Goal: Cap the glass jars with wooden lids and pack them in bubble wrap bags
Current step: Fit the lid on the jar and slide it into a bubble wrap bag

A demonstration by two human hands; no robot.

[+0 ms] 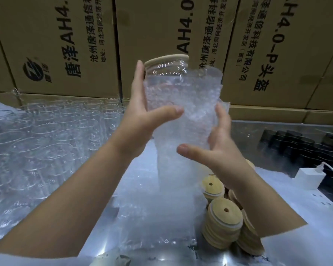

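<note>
Boxes [52,25] behind; jar [164,72] upright, lid [166,58] up, inside bag [188,96]; left grip [140,121] holds bag, right grip [219,148] wide.

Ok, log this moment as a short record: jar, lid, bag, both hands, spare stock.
jar: capped, held up, top clear of the bag
lid: wooden, on the jar mouth
bag: bubble wrap, around the jar's body
left hand: grips the bagged jar
right hand: open, fingers against the bag
spare lids: stacked, lower right
empty jars: rows at left
</note>
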